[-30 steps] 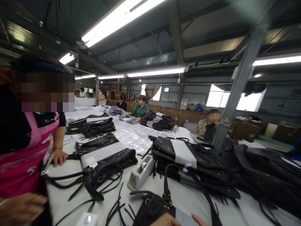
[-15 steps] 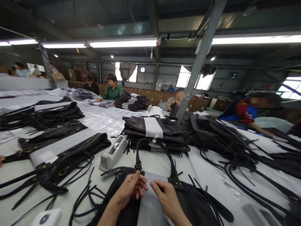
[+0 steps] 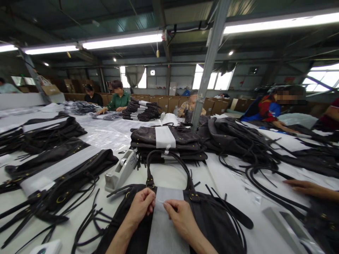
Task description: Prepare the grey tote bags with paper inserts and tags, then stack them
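A dark handbag [image 3: 217, 218] lies flat before me, its handle [image 3: 169, 152] pointing away. A pale paper band [image 3: 167, 225] wraps its middle. My left hand [image 3: 141, 204] is closed over the band's left edge, its fingers curled in. Whatever they may hold is hidden. My right hand [image 3: 180, 215] pinches thumb to forefinger above the paper. A thin whitish sliver, perhaps clear tape, shows at those fingertips, between the two hands. Beyond the bag's left side stands a grey tape dispenser [image 3: 120, 171].
Banded dark bags [image 3: 165, 139] are stacked behind the handle. Other bags [image 3: 79, 169] lie left, more [image 3: 235, 141] right. A co-worker's hand [image 3: 304, 187] reaches in at right, near another dispenser [image 3: 288, 229]. A metal post [image 3: 209, 70] rises behind the stack. Several people sit farther back.
My left fingers have curled closed from a looser pose. My right hand still pinches over the band. The view has shifted right, and a co-worker's hand now shows at right.
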Tool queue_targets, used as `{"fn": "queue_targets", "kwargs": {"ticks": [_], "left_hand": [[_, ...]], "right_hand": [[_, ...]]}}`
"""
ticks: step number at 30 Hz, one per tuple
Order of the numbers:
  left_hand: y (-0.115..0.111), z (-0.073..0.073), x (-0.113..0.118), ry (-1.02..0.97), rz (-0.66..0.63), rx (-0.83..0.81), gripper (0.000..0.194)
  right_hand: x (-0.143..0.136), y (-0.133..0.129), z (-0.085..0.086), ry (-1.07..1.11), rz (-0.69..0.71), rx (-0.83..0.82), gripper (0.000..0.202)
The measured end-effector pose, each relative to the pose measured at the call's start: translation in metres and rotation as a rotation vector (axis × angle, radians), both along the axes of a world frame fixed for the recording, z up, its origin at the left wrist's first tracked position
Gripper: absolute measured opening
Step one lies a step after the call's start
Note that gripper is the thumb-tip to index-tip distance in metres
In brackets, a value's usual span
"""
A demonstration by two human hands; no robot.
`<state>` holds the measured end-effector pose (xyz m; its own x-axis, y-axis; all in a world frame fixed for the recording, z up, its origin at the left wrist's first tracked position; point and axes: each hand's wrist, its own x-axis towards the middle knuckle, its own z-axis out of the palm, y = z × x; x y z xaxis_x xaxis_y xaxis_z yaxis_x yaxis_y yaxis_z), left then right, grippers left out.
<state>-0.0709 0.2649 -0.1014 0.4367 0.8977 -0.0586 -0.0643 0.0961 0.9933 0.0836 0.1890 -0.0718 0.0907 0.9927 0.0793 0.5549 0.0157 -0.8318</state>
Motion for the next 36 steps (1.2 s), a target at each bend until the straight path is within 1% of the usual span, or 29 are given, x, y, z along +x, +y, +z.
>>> {"fn": "queue_targets", "kwargs": {"ticks": [3, 4, 5, 7, 8, 10, 12, 14, 15, 17, 19, 22, 24, 26, 27, 29, 30, 31, 33, 36], "left_hand": [[0.0, -0.004, 0.0, 0.046, 0.062, 0.083, 0.038], [0.0, -0.005, 0.001, 0.052, 0.073, 0.114, 0.037], [-0.001, -0.004, 0.001, 0.054, 0.072, 0.141, 0.036], [-0.004, -0.002, 0.002, 0.039, 0.04, 0.183, 0.034], [-0.006, 0.0, 0.003, 0.02, 0.019, 0.195, 0.033], [-0.008, 0.004, 0.004, -0.038, -0.002, 0.207, 0.033], [-0.007, 0.006, 0.003, -0.087, 0.018, 0.212, 0.034], [-0.004, 0.006, 0.0, -0.091, 0.067, 0.206, 0.035], [-0.002, 0.006, -0.002, -0.081, 0.095, 0.202, 0.036], [0.002, 0.005, -0.004, -0.072, 0.131, 0.191, 0.039], [0.003, 0.004, -0.003, -0.096, 0.136, 0.178, 0.041], [0.004, 0.004, 0.001, -0.138, 0.166, 0.143, 0.042], [0.004, 0.005, 0.002, -0.126, 0.193, 0.131, 0.041], [0.007, 0.007, -0.003, -0.071, 0.218, 0.18, 0.04], [0.008, 0.008, -0.008, -0.023, 0.261, 0.228, 0.04], [0.013, 0.01, -0.023, 0.124, 0.427, 0.336, 0.039], [0.016, 0.011, -0.031, 0.217, 0.544, 0.374, 0.038], [0.02, 0.011, -0.038, 0.312, 0.613, 0.392, 0.038], [0.026, 0.011, -0.047, 0.402, 0.611, 0.408, 0.038], [0.034, 0.012, -0.045, 0.537, 0.431, 0.458, 0.031]], "right_hand": [[0.008, -0.012, 0.01, -0.127, 0.063, -0.079, 0.031], [0.01, -0.016, 0.015, -0.163, 0.063, -0.072, 0.026], [0.01, -0.019, 0.02, -0.187, 0.05, -0.044, 0.026], [0.006, -0.021, 0.031, -0.185, 0.02, 0.033, 0.047], [0.001, -0.019, 0.035, -0.161, 0.027, 0.059, 0.055], [-0.012, -0.011, 0.04, -0.085, 0.079, 0.063, 0.057], [-0.027, 0.0, 0.039, -0.018, 0.1, 0.041, 0.05], [-0.037, 0.009, 0.033, -0.008, 0.075, 0.048, 0.04], [-0.039, 0.013, 0.029, -0.022, 0.059, 0.073, 0.038], [-0.039, 0.017, 0.022, -0.07, 0.036, 0.136, 0.039], [-0.034, 0.017, 0.018, -0.112, 0.013, 0.182, 0.039], [-0.028, 0.016, 0.015, -0.136, -0.03, 0.22, 0.038], [-0.026, 0.015, 0.014, -0.127, -0.047, 0.235, 0.037], [-0.027, 0.014, 0.014, -0.148, -0.055, 0.213, 0.035], [-0.027, 0.013, 0.015, -0.18, -0.059, 0.184, 0.033], [-0.024, 0.011, 0.018, -0.251, -0.058, 0.095, 0.03], [-0.021, 0.011, 0.021, -0.269, -0.048, 0.045, 0.029], [-0.016, 0.011, 0.024, -0.261, -0.032, 0.001, 0.026], [-0.006, 0.012, 0.033, -0.167, -0.004, -0.049, 0.024], [0.004, 0.018, 0.045, 0.011, -0.029, -0.055, 0.025]]}}
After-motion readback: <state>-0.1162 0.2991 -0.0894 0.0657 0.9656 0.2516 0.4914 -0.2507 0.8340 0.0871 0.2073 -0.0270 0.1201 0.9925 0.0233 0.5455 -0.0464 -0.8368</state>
